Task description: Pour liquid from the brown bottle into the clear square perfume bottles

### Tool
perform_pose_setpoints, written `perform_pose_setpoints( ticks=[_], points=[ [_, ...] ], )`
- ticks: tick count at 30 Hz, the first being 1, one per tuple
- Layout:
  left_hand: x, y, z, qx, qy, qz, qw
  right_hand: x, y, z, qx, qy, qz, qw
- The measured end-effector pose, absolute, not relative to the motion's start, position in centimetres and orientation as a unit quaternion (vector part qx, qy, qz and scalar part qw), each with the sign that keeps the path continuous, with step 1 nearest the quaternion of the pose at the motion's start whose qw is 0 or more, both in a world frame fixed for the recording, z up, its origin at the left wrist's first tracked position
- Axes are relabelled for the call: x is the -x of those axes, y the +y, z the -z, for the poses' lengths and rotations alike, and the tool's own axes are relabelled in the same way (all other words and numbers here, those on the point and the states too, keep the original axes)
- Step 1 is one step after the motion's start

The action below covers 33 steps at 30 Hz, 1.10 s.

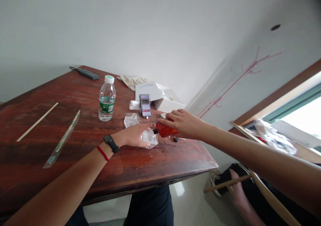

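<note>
My right hand (182, 123) is closed around a red bottle (166, 129), which tilts with its dark neck aimed at a clear bag (149, 138). My left hand (134, 135) sits over that bag, its fingers (142, 129) curved on it, pressing it against the tabletop (37, 159). Both arms reach in from either side, and a watch (111, 143) circles my left wrist. A small black cap (175, 139) lies just beside the bottle, so the bottle looks already opened, though I can't tell whether anything has come out of it. A second clear bag (132, 120) lies just beyond my left hand, near a water bottle (107, 98) and a white box (160, 97).
</note>
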<state>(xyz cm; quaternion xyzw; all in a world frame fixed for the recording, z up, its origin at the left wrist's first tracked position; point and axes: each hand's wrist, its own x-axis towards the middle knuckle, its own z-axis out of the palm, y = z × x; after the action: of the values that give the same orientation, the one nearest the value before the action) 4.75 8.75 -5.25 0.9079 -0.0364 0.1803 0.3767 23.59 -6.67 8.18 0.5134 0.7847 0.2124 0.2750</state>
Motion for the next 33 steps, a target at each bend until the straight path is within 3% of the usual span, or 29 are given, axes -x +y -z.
perform_pose_setpoints(
  ticks=[33],
  points=[
    [-5.1,9.0,6.3,-0.909,0.01,-0.155,0.386,-27.1,-9.3,-3.2,-0.673,0.74,-0.011,0.013]
  ],
)
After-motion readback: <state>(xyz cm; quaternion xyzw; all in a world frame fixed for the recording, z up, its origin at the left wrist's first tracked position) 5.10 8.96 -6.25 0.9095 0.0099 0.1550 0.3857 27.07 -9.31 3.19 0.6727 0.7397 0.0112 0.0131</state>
